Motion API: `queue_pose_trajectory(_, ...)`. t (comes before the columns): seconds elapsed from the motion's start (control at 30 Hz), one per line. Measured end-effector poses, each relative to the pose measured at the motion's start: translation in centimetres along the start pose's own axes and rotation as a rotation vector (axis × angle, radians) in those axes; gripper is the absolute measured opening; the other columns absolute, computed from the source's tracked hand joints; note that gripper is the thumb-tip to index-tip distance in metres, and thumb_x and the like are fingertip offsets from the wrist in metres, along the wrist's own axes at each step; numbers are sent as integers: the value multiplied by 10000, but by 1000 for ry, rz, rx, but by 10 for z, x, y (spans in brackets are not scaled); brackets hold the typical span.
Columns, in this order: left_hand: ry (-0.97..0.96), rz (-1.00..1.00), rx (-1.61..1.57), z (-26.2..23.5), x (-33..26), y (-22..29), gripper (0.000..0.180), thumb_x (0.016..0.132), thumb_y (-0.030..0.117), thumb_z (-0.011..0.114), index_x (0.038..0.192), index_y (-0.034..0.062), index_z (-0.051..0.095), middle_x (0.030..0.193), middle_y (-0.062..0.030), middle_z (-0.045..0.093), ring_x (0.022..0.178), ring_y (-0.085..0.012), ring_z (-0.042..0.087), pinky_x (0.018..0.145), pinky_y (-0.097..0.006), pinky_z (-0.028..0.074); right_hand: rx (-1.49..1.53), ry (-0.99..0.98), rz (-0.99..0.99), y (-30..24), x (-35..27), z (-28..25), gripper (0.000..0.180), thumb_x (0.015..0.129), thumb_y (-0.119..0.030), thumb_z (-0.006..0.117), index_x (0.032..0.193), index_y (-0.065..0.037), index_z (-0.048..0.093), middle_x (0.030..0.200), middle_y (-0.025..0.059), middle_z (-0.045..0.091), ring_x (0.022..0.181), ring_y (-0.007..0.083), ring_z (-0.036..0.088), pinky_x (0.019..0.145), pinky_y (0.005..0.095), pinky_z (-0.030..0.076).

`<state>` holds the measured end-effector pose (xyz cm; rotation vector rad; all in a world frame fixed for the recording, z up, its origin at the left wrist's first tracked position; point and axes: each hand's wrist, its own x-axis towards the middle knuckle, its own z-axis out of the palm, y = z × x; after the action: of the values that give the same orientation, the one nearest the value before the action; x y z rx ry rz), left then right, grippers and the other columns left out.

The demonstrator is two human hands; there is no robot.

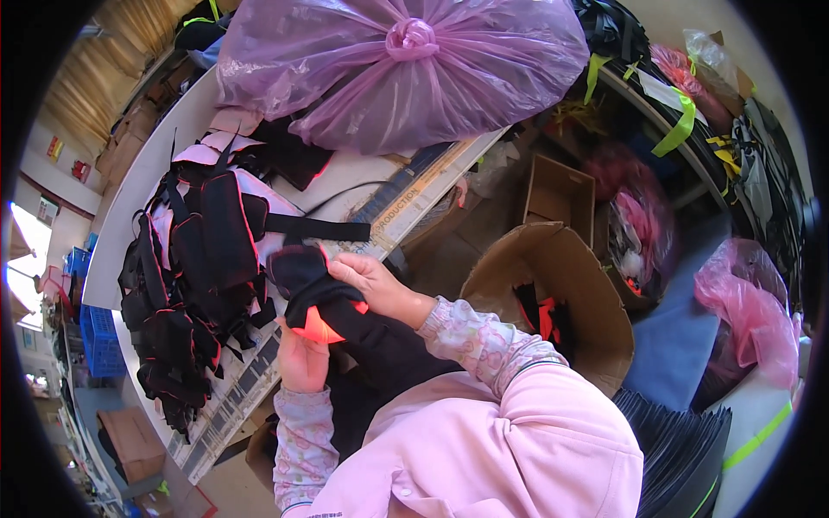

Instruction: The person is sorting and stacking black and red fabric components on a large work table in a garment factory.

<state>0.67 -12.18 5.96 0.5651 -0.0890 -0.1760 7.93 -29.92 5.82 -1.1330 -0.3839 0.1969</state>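
Observation:
Both my hands hold one black fabric piece with bright red-orange trim [321,304] over the table's near edge. My left hand [301,358] grips it from below, fingers closed under the red part. My right hand [373,285] presses on top of it, fingers wrapped over the black cloth. My sleeves are pink and patterned. Just left of the hands a heap of black pieces with red edging and straps [194,285] lies on the white table [164,155].
A large knotted purple plastic bag [401,69] rests at the table's far end. An open cardboard box [587,293] with black and red pieces stands to my right. Another small box [560,192], pink bags [756,315] and blue crates [99,341] surround me.

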Motion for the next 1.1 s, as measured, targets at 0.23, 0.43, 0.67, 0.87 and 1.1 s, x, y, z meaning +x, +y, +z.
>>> queue_pose_trajectory(0.23,44,81,580,7,3,0,427,1010,260,303,1271,-48,444,1305,-171,498,1217,-300,470,1074,-426,326,159,248,17,0,2,6,208,957,-204,508,906,-31,611,839,-29,570,783,54,508,715,237,441)
queue_pose_trajectory(0.43,275,-35,1,22,18,8,421,984,339,393,1074,-19,596,1058,-132,643,957,-252,617,928,-397,450,664,4,533,-22,-17,20,293,975,-290,479,883,-47,615,832,-20,604,755,76,573,685,233,456)
queue_pose_trajectory(0.67,387,308,316,61,25,22,373,949,279,464,1125,-29,580,933,-115,654,921,-250,626,788,-348,524,382,-147,510,5,-17,30,489,910,-351,566,1275,-76,393,1208,45,488,1036,91,479,777,277,444)
queue_pose_trajectory(0.87,266,1107,1947,49,52,11,218,942,138,491,1072,-31,540,970,-127,576,950,-245,556,809,-310,436,-162,208,235,-21,-25,37,626,824,-281,662,1288,-5,345,952,212,630,766,306,646,667,399,502)
queue_pose_trajectory(1.1,52,-94,965,8,30,20,403,1012,337,351,1104,-6,542,991,-38,576,915,-111,541,804,-258,428,-842,-11,-325,-16,-26,38,523,810,-355,639,1162,-25,439,636,183,581,596,378,604,529,441,474)
